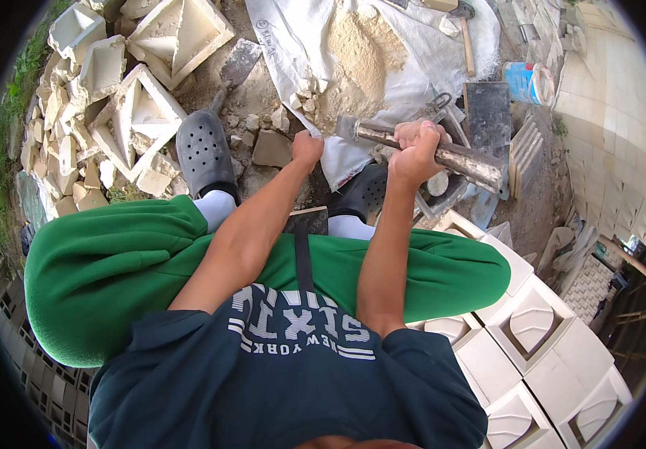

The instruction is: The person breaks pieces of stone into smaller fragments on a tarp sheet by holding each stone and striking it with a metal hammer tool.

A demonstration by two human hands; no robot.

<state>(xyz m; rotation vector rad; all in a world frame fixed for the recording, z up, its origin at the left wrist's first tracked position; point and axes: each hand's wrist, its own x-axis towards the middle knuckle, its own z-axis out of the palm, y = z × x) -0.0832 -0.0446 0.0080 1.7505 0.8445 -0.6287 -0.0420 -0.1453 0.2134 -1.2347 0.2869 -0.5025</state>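
Observation:
My left hand (307, 149) is closed on the near edge of a white woven sack (282, 34), which is spread on the ground. A heap of pale, sandy powder (357, 56) and small lumps lies on it. My right hand (419, 150) grips a hammer (473, 165) by its thick, dust-coated handle. The hammer lies nearly level, its small metal head (347, 128) pointing left, above the sack's near part. A broken flat slab (271, 149) rests on the ground beside my left hand.
Broken cream-coloured cast blocks (139, 123) pile up at the left. Another hammer (467, 45), a dark board (488, 116) and a blue-and-white bucket (526, 82) are at the right. Patterned cream blocks (529, 325) stand at lower right. My grey clogs (207, 153) flank the work spot.

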